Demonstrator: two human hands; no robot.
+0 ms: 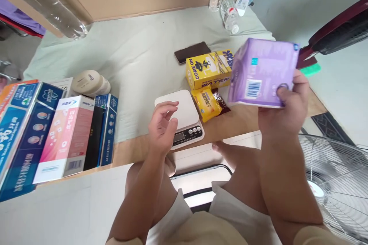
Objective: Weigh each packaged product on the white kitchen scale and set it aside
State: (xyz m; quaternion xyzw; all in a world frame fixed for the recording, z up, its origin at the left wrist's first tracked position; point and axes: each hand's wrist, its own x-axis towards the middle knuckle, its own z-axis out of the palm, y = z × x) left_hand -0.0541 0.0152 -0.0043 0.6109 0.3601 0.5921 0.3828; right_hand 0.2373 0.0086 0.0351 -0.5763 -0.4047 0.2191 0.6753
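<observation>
My right hand [289, 113] grips a purple soft package [266, 71] by its lower right corner, holding it up at the right with a barcode towards me. My left hand [163, 128] hovers at the left side of a white kitchen scale [185, 109], fingers apart and nothing in them. It covers part of the scale's small display. Right of the scale lie a yellow snack packet [206, 104] and a dark brown packet [220, 101]. Behind these packets is a yellow box [208, 69] with "COME ON" and "WATER" on it.
Several toothpaste-style boxes [64, 134] stand at the left front edge, with round cream containers [90, 83] behind. A black phone [192, 52] lies mid-table. Water bottles [229, 15] are at the back right. A fan [336, 187] stands at lower right.
</observation>
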